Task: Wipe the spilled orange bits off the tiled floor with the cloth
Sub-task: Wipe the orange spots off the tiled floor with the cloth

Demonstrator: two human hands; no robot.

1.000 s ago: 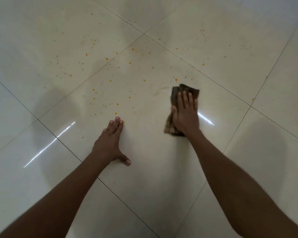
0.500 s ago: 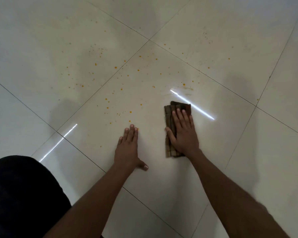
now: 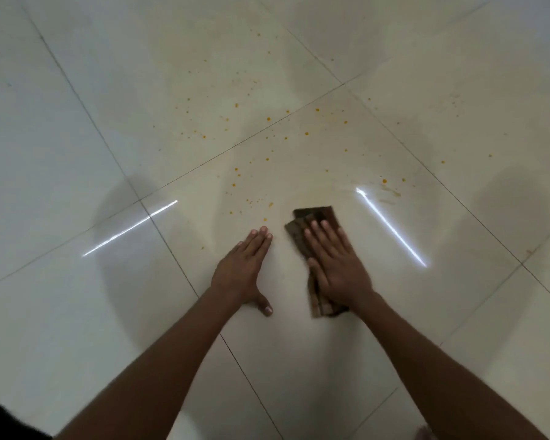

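A folded brown checked cloth (image 3: pixel 315 215) lies on the pale glossy tiled floor (image 3: pixel 77 154). My right hand (image 3: pixel 335 266) presses flat on top of it, fingers pointing away from me, covering most of it. My left hand (image 3: pixel 242 269) rests palm down on the bare tile just left of the cloth, fingers together and thumb out, holding nothing. Small orange bits (image 3: pixel 267 159) are scattered over the tiles beyond both hands, the nearest one (image 3: pixel 265 219) just past my left fingertips. An orange smear (image 3: pixel 391 190) lies to the right, beyond the cloth.
Dark grout lines (image 3: pixel 159 230) cross the floor diagonally. Two bright light reflections (image 3: pixel 131 227) streak the tiles on either side of my hands. A dark patch of clothing (image 3: pixel 0 420) shows at the bottom left corner.
My right hand has pulled the cloth back toward me, away from the smear near the far grout line. My left hand has stayed planted. The view has shifted and the dark clothing has dropped out of frame.
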